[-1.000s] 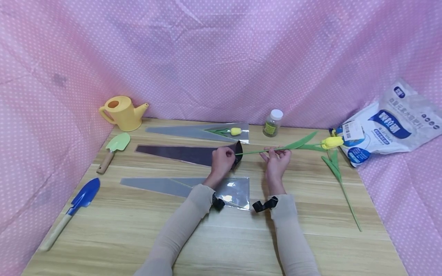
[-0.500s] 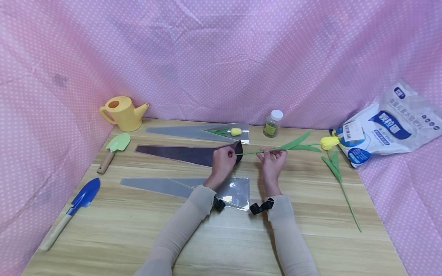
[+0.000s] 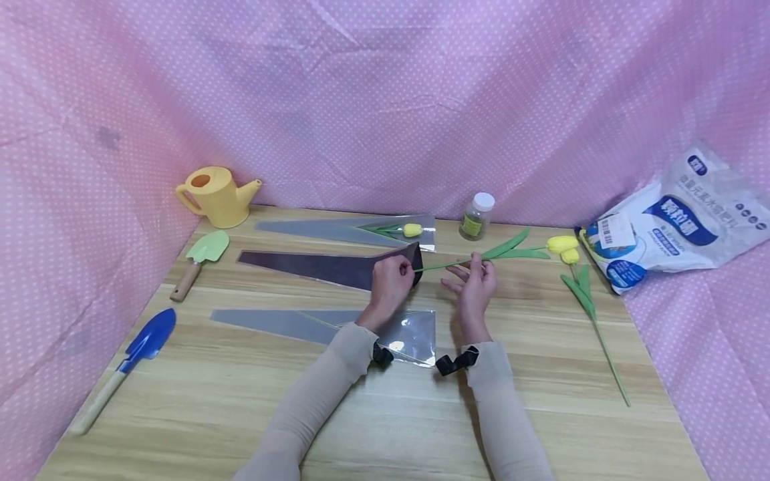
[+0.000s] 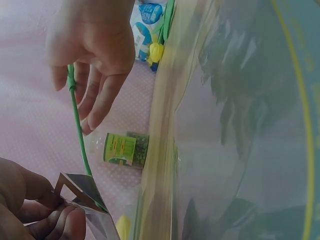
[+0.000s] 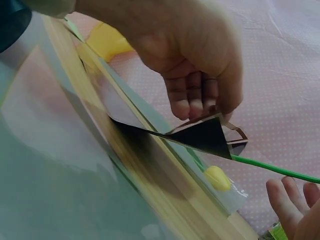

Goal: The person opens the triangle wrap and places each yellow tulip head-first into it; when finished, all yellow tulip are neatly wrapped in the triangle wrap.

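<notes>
My left hand (image 3: 390,284) pinches the rim of a dark flower sleeve (image 3: 307,266), holding its mouth apart at the right end. In the left wrist view the left fingertips (image 4: 65,220) grip the film's edge. A yellow artificial tulip (image 3: 561,244) points its bloom rightward, its green stem (image 5: 270,168) reaching into the sleeve's mouth. My right hand (image 3: 475,290) holds that stem just below the leaves, between thumb and fingers, with the other fingers spread. How deep the stem sits inside is hidden by the dark film.
Behind lies a clear sleeve (image 3: 307,227) with a tulip inside; a flat clear sleeve (image 3: 265,321) lies in front. A second loose tulip (image 3: 607,354) and a fertilizer bag (image 3: 680,220) are right. A jar (image 3: 475,217), watering can (image 3: 219,197), green trowel (image 3: 207,247) and blue trowel (image 3: 150,334) stand around.
The tulip has shifted left, its stem going further into the dark sleeve. My right hand has moved slightly left and its fingers have spread. The left hand stays at the rim.
</notes>
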Tool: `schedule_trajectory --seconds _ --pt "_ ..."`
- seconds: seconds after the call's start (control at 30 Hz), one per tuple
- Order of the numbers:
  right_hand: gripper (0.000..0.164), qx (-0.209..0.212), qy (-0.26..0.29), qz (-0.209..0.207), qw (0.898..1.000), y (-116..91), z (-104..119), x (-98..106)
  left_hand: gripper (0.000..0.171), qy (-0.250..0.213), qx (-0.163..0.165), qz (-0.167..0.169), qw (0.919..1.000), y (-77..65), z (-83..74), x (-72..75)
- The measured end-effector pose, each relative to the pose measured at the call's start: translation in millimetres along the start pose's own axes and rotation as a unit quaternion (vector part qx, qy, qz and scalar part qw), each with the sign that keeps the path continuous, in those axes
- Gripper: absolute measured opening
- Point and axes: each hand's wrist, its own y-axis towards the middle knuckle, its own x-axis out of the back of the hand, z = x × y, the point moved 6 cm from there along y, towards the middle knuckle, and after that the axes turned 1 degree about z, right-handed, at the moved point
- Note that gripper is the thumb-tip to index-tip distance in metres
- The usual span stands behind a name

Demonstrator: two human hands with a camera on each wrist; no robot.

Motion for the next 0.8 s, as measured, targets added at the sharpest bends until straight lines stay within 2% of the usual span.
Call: schedule_trajectory --seconds 0.13,0.33,0.43,0.8 --pt "0.038 0.000 0.015 -0.004 1.000 2.0 0.6 1.7 0.012 0.004 -0.005 0.001 1.0000 0.0 -1.2 -0.2" --pt "0.016 0.005 0.012 -0.003 1.000 1.2 -2.7 1.2 0.011 0.005 -0.005 0.011 0.9999 -0.8 -2.9 -1.8" --pt "0.011 0.006 0.008 -0.001 1.000 0.1 -4.8 -0.2 0.011 0.004 -0.006 0.012 0.9999 -1.4 -3.9 -1.7" --pt "0.021 -0.039 0.000 0.010 0.999 -0.2 0.7 -1.8 0.011 0.008 -0.015 -0.004 0.9998 -1.1 -4.4 1.8"
